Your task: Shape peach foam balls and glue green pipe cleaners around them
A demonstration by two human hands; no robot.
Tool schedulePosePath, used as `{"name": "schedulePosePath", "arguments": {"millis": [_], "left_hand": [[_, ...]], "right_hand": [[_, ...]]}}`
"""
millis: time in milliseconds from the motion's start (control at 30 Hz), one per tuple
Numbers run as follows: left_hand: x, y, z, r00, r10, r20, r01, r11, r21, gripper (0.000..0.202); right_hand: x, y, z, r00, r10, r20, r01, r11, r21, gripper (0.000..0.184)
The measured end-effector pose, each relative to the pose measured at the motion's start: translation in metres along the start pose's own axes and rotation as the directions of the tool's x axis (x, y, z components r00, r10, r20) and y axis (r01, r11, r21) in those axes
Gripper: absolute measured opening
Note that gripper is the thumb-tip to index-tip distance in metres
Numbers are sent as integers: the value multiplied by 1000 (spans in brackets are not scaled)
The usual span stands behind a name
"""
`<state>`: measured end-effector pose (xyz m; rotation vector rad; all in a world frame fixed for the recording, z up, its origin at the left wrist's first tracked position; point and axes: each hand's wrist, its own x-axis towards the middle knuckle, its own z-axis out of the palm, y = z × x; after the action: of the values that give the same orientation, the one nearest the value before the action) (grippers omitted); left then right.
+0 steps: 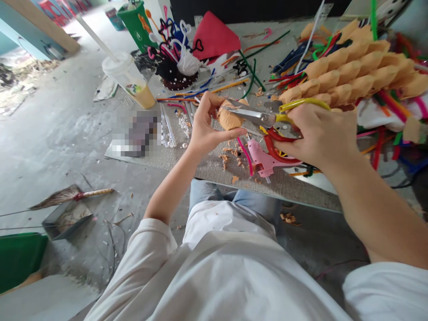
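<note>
My left hand holds a small tan cup that looks like one cell cut from a pulp egg tray. Its thumb and fingers are closed round the cup. In my right hand is a pair of scissors with yellow handles, the metal blades pointing left. A blade lies against the upper edge of the cup; whether it is cutting there I cannot tell. Below the right hand are a red-handled tool, partly covered, and a pink glue gun. Tan scraps lie on the table under the cup.
Tan egg trays are stacked at the right among colored pipe cleaners. A lidded drink cup with a straw stands at the left edge. Behind are a pearl-dotted holder and red sheet. White beads lie left of my hand.
</note>
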<state>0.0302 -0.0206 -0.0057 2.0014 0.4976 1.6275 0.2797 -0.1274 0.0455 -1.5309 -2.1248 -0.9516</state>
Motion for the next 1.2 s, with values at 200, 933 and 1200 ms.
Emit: {"name": "schedulePosePath", "arguments": {"millis": [200, 933, 1200], "left_hand": [[1, 2, 0, 999, 14, -42, -12, 999, 48, 88], [1, 3, 2, 998, 39, 52, -42, 997, 68, 80], [0, 1, 3, 995, 95, -16, -92, 988, 120, 84]], "right_hand": [[1, -2, -4, 999, 27, 31, -28, 999, 19, 46], [6, -12, -11, 931, 155, 330, -216, 964, 157, 56], [8, -16, -18, 913, 148, 380, -216, 966, 143, 62]]}}
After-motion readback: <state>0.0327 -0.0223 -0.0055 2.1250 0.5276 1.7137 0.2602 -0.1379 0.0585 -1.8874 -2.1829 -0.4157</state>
